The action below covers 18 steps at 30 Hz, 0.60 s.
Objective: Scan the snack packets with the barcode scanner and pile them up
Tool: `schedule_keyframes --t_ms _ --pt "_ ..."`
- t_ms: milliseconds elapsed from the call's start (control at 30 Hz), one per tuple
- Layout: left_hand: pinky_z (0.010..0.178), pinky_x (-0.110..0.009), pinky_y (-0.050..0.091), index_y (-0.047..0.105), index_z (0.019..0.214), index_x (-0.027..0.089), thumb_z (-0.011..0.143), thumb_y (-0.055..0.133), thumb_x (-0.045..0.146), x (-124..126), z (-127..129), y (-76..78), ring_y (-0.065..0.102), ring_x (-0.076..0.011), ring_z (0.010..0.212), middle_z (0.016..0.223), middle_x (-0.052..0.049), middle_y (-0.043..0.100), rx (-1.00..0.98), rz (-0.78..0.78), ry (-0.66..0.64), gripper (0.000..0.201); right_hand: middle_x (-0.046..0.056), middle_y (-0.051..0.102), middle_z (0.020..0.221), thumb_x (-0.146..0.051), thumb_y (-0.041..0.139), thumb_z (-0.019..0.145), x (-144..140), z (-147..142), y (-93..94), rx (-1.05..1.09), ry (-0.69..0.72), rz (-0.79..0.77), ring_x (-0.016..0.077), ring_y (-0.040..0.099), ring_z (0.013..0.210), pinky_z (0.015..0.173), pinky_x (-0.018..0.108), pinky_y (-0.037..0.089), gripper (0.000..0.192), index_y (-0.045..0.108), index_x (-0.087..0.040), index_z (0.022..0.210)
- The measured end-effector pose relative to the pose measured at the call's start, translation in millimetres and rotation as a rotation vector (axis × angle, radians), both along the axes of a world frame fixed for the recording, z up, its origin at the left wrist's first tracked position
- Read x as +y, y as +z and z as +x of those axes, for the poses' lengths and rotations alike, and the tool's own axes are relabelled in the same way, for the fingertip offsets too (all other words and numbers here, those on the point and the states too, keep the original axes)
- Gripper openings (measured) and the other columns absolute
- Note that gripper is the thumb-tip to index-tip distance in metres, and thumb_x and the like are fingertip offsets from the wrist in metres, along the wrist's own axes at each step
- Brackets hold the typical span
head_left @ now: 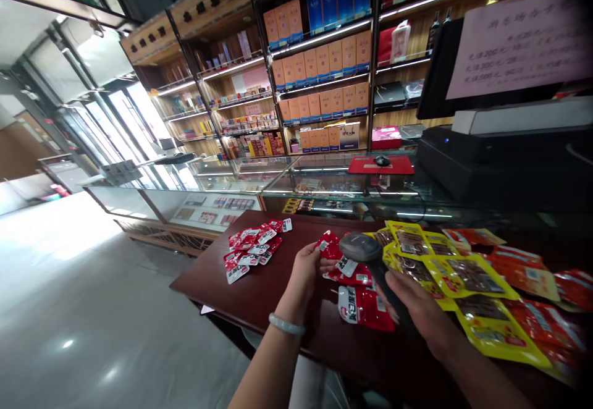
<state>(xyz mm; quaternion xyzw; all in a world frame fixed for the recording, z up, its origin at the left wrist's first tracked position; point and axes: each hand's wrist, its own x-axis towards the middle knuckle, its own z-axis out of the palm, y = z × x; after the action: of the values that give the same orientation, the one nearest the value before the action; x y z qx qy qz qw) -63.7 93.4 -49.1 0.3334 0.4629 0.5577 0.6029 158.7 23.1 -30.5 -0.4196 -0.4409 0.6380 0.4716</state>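
My right hand (417, 310) is wrapped round the handle of a black barcode scanner (361, 248), its head pointing left. My left hand (308, 267), with a pale bangle on the wrist, pinches a small red snack packet (330, 245) by its left edge, just left of the scanner head. Below these lies another red and white packet (365, 307) on the dark wooden table (278, 273), with more red packets partly under the scanner. A loose pile of red packets (254, 245) sits to the left. Several yellow snack packets (467, 273) lie right of my right hand.
Orange-red packets (528, 270) lie at the far right. Behind the table runs a glass display counter (296, 177) with a mouse (382, 160) on a red mat. A monitor bearing a pink paper sign (514, 50) stands at right. Boxed goods fill the shelves (319, 81).
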Motion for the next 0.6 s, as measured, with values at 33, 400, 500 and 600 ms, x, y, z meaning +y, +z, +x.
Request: schedule_keyframes --t_ms 33,400,500,600 --pt "0.058 -0.028 0.055 0.059 0.113 0.008 0.076 0.068 0.031 1.1 5.5 -0.2 0.069 -0.0184 0.057 0.074 -0.01 0.071 0.018 -0.015 -0.028 0.044 -0.004 0.049 0.058 -0.064 0.07 0.077 2.4 7.5 1.5 0.028 -0.027 0.014 0.0104 0.04 0.047 0.043 0.023 0.032 0.045 0.059 -0.02 0.074" --pt "0.053 -0.03 0.054 0.046 0.14 0.01 0.079 0.063 0.024 17.9 70.2 -18.8 0.065 -0.0197 0.048 0.055 -0.001 0.064 0.148 -0.095 -0.155 0.065 -0.005 0.049 0.058 -0.059 0.069 0.081 12.5 25.8 10.5 0.046 -0.035 0.001 0.0093 0.039 0.046 0.043 0.022 0.029 0.042 0.058 -0.02 0.072" --pt "0.059 -0.03 0.055 0.062 0.121 0.015 0.076 0.065 0.02 18.3 75.5 -22.5 0.067 -0.0183 0.056 0.064 -0.003 0.069 0.149 0.02 -0.116 0.046 -0.005 0.049 0.055 -0.06 0.071 0.078 19.1 -3.9 20.6 0.041 0.024 -0.011 0.009 0.039 0.044 0.041 0.022 0.028 0.043 0.057 -0.021 0.071" --pt "0.068 -0.027 0.054 0.071 0.095 0.016 0.071 0.067 0.015 16.0 64.8 -24.9 0.069 -0.0198 0.075 0.076 -0.006 0.073 0.244 0.118 0.001 0.024 -0.007 0.048 0.052 -0.063 0.072 0.075 33.9 -43.4 36.3 0.058 0.112 0.031 0.0068 0.037 0.039 0.038 0.02 0.028 0.045 0.056 -0.021 0.071"
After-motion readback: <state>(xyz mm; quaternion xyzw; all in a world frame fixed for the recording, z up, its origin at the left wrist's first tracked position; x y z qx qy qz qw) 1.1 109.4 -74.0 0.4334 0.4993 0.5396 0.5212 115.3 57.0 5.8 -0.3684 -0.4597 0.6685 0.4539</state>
